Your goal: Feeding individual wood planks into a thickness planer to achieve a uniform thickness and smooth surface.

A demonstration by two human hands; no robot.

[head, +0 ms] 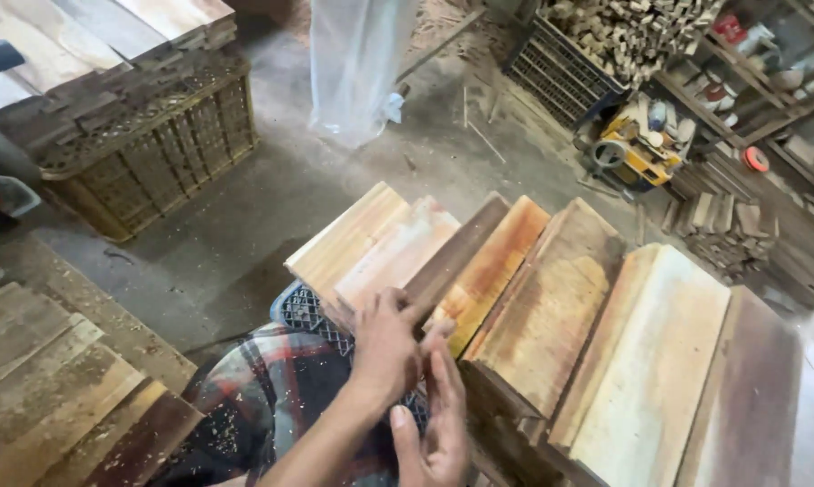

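Note:
Several wooden planks lie side by side, slanting over a dark plastic crate (300, 308) in front of me. A narrow dark brown plank (461, 248) lies between a pale plank (398, 252) and an orange-stained plank (497, 261). My left hand (384, 347) reaches in from the lower left, its fingers curled over the near end of the dark plank. My right hand (438, 419) comes up from below, flat with fingers straight, pressed against the left hand by the plank ends. It holds nothing.
A brown lattice crate (145, 144) carrying boards stands at upper left, and more boards (55, 379) lie at lower left. A clear plastic sheet (357, 63) hangs at top. At right are a yellow power tool (637, 144), a black crate of offcuts (569, 72) and stacked wood blocks (722, 225).

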